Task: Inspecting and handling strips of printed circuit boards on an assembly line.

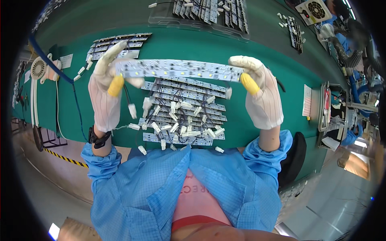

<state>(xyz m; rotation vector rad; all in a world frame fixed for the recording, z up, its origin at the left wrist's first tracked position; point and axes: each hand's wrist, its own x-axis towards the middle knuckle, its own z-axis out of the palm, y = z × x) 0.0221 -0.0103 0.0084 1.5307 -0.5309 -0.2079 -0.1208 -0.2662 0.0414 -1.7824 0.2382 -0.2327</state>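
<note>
Level above the green bench mat, a long narrow LED circuit board (181, 69) is stretched between my two hands. My left hand (105, 90), in a white striped glove with a yellow thumb cover, pinches its left end. At the other end my right hand (262, 94), gloved the same way, has thumb and fingers closed on the board. A dark lead with a white connector (132, 111) dangles near the left end. Below lies a pile of similar LED boards (193, 95), partly hidden by the held one, with several white connectors and dark wires tangled over it.
Behind my left hand lies another stack of boards (140, 39). A clear plastic tray (161, 22) full of boards stands at the far middle. More boards (295, 38) lie far right. A small fan (39, 69) and a hanging blue cable (52, 64) are on the left.
</note>
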